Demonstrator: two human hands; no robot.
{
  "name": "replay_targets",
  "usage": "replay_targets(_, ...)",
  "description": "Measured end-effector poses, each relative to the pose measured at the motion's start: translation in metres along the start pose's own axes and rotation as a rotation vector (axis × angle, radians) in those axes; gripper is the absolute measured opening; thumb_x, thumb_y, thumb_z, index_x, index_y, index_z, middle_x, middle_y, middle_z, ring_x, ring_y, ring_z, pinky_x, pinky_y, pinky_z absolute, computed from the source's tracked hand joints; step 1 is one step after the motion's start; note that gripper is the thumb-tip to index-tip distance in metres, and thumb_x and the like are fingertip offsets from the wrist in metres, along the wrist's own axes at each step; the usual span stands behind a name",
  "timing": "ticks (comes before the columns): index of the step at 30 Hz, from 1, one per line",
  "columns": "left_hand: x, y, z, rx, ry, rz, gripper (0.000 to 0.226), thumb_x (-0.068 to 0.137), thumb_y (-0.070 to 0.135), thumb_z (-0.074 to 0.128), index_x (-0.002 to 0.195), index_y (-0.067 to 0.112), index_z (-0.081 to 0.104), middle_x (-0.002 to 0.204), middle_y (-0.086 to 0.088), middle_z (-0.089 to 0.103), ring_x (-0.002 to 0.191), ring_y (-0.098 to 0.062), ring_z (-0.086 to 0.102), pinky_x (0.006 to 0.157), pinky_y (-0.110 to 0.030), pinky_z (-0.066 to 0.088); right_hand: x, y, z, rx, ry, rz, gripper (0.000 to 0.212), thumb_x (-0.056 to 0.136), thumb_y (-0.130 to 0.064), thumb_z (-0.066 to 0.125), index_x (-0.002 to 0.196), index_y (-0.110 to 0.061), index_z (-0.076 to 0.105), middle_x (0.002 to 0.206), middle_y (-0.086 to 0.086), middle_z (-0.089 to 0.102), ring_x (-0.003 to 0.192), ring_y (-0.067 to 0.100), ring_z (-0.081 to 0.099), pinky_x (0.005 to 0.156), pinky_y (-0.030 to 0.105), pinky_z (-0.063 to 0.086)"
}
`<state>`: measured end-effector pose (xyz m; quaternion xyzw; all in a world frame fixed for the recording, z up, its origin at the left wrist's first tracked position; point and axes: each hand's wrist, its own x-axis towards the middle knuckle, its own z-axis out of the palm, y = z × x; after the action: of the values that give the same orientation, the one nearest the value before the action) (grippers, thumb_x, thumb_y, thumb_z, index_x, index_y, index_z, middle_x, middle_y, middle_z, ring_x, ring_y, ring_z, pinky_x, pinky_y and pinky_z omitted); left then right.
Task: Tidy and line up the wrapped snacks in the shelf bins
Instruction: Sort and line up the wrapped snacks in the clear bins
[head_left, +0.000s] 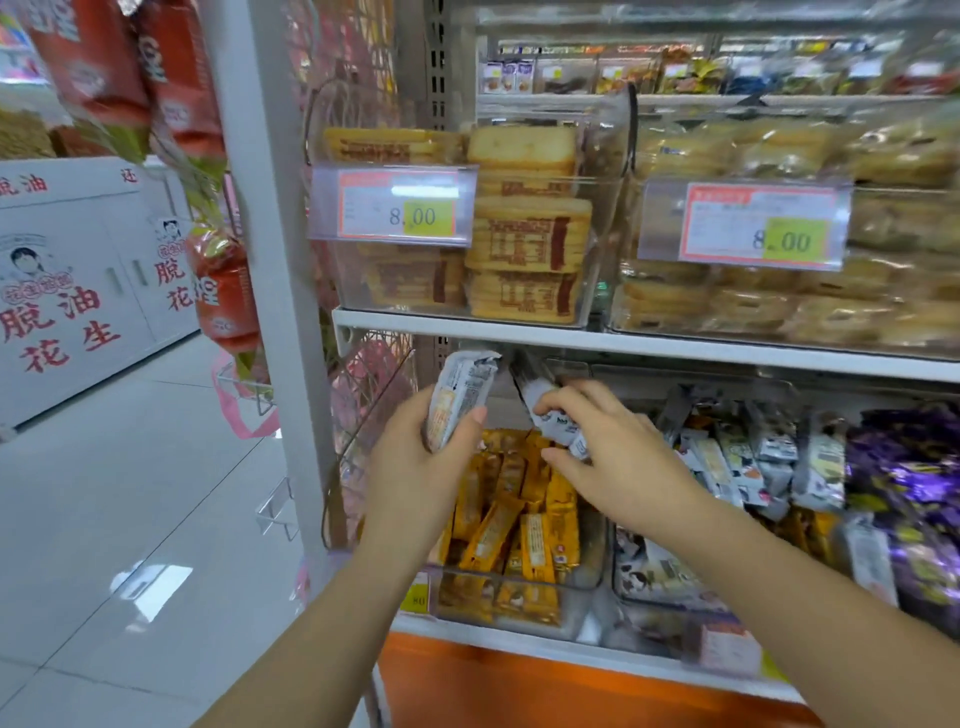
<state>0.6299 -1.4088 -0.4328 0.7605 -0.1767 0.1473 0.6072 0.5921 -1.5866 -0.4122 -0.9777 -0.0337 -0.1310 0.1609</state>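
Left hand (415, 462) and right hand (618, 462) apart, each clamped on one wrapped snack over the orange-bar bin (587, 597).

Left grips a grey pack (460, 395) upright; right pinches a second grey pack (550, 415) just beside it. Likely strays being pulled out of the orange bars (514, 525). Those bars stand roughly in rows, several skewed. Next bin's heap of grey packs (769, 447) and the purple packs (909, 467) look jumbled. Judgement: early, sorting under way, line-up mostly left.

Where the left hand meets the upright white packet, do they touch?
Touching. The head view shows the left hand curled round the upright white packet, its thumb lying across the packet's front.
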Motion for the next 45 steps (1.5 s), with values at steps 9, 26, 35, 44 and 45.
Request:
replay_targets(9,-0.007,0.033,0.125,0.182,-0.283,0.004,0.031,0.094,0.040,0.052,0.113,0.015,0.057,0.113,-0.003,0.051,0.106,-0.018,0.048,0.078,-0.021,0.035,-0.053,0.091,-0.031,0.061,-0.168,0.162,0.055,0.100,-0.028,0.042,0.146,-0.043,0.016,0.158,-0.011,0.006,0.142,0.015,0.020,0.112,0.033,0.027)
replay_targets(26,-0.023,0.077,0.190,0.648,-0.831,0.458,0.027,0.098,0.028,0.051,0.123,0.028,0.058,0.125,0.008,0.055,0.112,-0.013,0.052,0.108,-0.037,0.032,-0.141,0.179,-0.071,-0.442,-0.274,0.325,0.056,0.092,-0.048,0.050,0.143,-0.037,0.031,0.151,-0.016,0.024,0.145,0.023,-0.010,0.109,0.059,-0.016)
replay_targets(35,-0.026,0.069,0.243,0.932,-1.613,0.205,0.032,0.093,0.022,0.061,0.124,0.019,0.060,0.122,-0.003,0.061,0.104,-0.024,0.060,0.093,-0.043,0.049,-0.147,0.188,-0.072,-0.394,-0.237,0.233,0.044,0.083,-0.036,0.065,0.125,-0.033,0.053,0.131,-0.007,0.039,0.137,0.024,0.012,0.116,0.049,0.001)
replay_targets(44,-0.027,0.062,0.256,1.005,-1.734,0.152,0.054,0.093,0.019,0.057,0.144,0.016,0.038,0.141,-0.007,0.046,0.120,-0.023,0.048,0.091,-0.029,0.040,-0.163,0.191,-0.075,-0.170,-0.088,0.148,0.022,0.085,-0.025,0.063,0.103,-0.035,0.056,0.094,-0.032,0.042,0.134,0.004,0.008,0.116,0.039,-0.012)
replay_targets(45,-0.026,0.062,0.255,1.009,-1.737,0.154,0.055,0.093,0.021,0.057,0.144,0.016,0.038,0.143,-0.005,0.044,0.123,-0.023,0.046,0.092,-0.028,0.038,-0.165,0.190,-0.076,-0.144,-0.041,0.141,0.022,0.084,-0.024,0.063,0.103,-0.035,0.057,0.093,-0.031,0.043,0.129,0.004,0.013,0.116,0.037,-0.006)
